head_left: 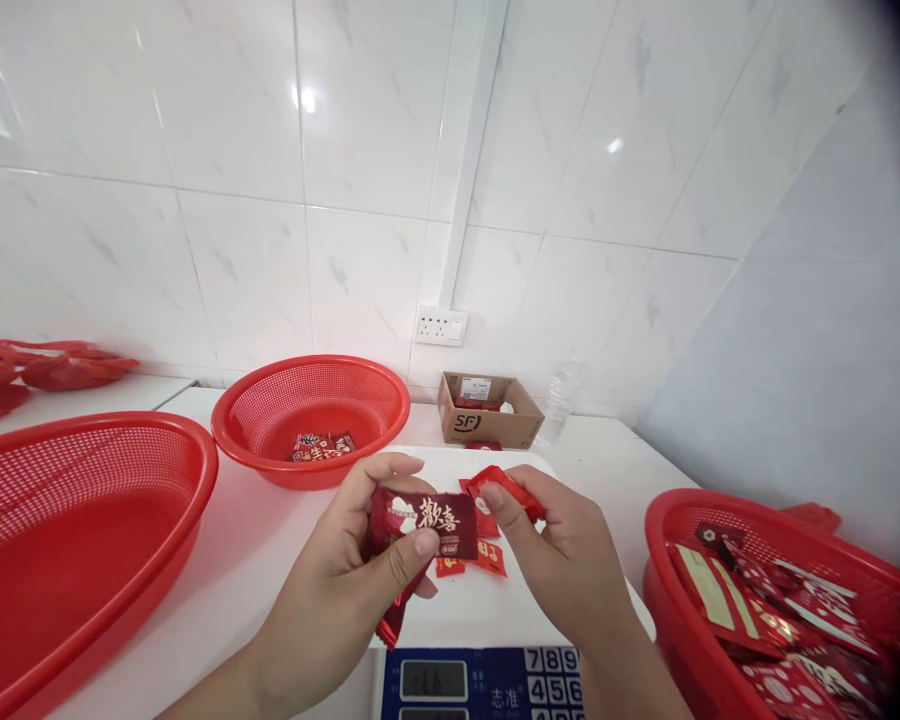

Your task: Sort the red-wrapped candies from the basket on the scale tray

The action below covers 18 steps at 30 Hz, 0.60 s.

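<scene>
My left hand [360, 565] is closed on dark red wrapped candies [450, 520]; the front one shows white characters, and another shiny red wrapper pokes out below the fingers. Pinched between thumb and fingers of my right hand [559, 540] is a bright red wrapped candy [511, 484]. Both hands are over the white pan [495, 620] of a digital scale, whose blue panel [480, 685] shows at the bottom. A few small red and orange packets [489, 557] lie on the pan behind the hands, partly hidden.
A red basket [720, 500] full of packets stands at right. Two more red baskets are at left: a near one [202, 470], and a farther one [311, 372] holding a few packets. At the back are a cardboard box [521, 428], a clear plastic bottle [559, 400] and red bags [75, 365].
</scene>
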Each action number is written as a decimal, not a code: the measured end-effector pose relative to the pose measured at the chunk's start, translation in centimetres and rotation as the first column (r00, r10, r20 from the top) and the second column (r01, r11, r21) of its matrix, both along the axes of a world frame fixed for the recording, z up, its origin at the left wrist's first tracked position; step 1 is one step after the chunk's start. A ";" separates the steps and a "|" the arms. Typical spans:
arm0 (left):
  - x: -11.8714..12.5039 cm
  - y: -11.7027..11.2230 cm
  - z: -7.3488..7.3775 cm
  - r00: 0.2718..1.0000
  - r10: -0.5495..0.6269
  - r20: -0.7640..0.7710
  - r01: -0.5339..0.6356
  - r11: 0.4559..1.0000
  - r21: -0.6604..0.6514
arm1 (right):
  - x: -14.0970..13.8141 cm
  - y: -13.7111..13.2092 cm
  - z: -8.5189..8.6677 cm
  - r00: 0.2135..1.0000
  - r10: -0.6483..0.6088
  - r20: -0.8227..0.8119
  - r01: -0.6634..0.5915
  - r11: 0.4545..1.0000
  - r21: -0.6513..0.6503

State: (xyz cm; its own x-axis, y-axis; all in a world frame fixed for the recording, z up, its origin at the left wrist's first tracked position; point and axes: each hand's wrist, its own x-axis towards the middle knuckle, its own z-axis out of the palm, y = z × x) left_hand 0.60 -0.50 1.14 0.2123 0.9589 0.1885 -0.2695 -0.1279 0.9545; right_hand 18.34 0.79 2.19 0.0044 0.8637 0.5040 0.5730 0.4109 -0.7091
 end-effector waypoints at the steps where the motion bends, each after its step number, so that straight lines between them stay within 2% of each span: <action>1: 0.0 0.0 0.0 1.000 0.000 -0.006 0.000 1.000 0.001 | 0.2 0.2 0.0 0.998 -0.009 0.057 0.011 0.999 -0.030; 7: -0.3 0.5 0.0 0.998 0.045 -0.050 -0.046 0.999 -0.015 | 2.4 1.9 -0.1 0.924 0.003 0.384 0.115 0.951 -0.286; 11: -0.3 0.8 0.0 0.994 0.085 -0.064 -0.084 0.996 0.005 | 3.5 3.0 -0.5 0.825 -0.064 0.562 0.261 0.925 -0.276; 15: 0.1 0.8 0.2 0.992 0.099 -0.074 -0.101 0.995 -0.019 | 4.3 3.7 -0.7 0.800 -0.135 0.585 0.354 0.893 -0.278; 18: 0.3 0.8 0.3 0.990 0.117 -0.083 -0.121 0.992 -0.043 | 4.4 3.4 -0.5 0.855 -0.141 0.499 0.326 0.895 -0.305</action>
